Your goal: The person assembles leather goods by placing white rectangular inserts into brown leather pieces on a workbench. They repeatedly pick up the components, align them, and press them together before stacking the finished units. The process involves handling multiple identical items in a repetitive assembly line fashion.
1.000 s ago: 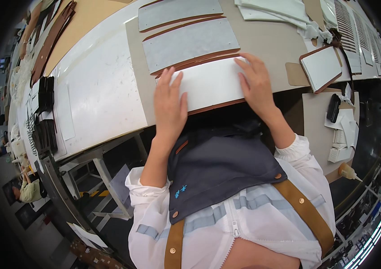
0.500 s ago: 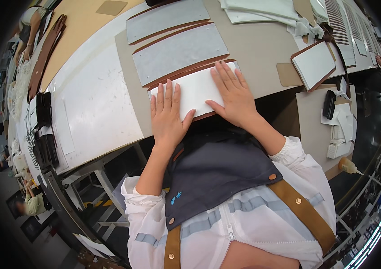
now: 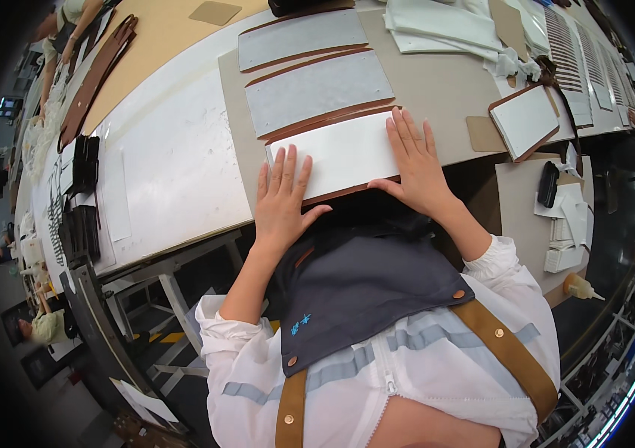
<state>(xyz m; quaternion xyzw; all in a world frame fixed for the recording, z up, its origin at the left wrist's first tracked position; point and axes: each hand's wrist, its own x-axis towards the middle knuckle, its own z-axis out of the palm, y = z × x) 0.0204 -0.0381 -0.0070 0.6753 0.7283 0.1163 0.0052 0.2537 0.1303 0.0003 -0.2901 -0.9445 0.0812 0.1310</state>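
Left hand (image 3: 279,216) and right hand (image 3: 418,179), seen from the head camera, lie palm down at opposite ends of a white sheet (image 3: 347,153), fingers extended and parted, neither curled around anything. How firmly they press cannot be told. The white sheet lies between them, its middle uncovered, on a brown piece (image 3: 344,193) that shows as a narrow border along the near and far sides.

The left fingers cover the sheet's left end and point away from the body; the left thumb juts rightward just beside the near edge. The right fingers run along the right end, their tips close to the far corner, while the right thumb points inward, its tip at the near edge.

Straight beyond the sheet, two brown-edged grey panels lie in a row, the nearer grey panel (image 3: 321,89) just beside it and the farther grey panel (image 3: 304,39) behind that. All three rest on a beige board (image 3: 437,97) with a white tabletop (image 3: 175,164) to its left. Well to the right of the right hand are a small tan piece (image 3: 486,134) and a brown-edged white panel (image 3: 525,121). A dark apron (image 3: 362,299) covers the person's front, nearer than the sheet.
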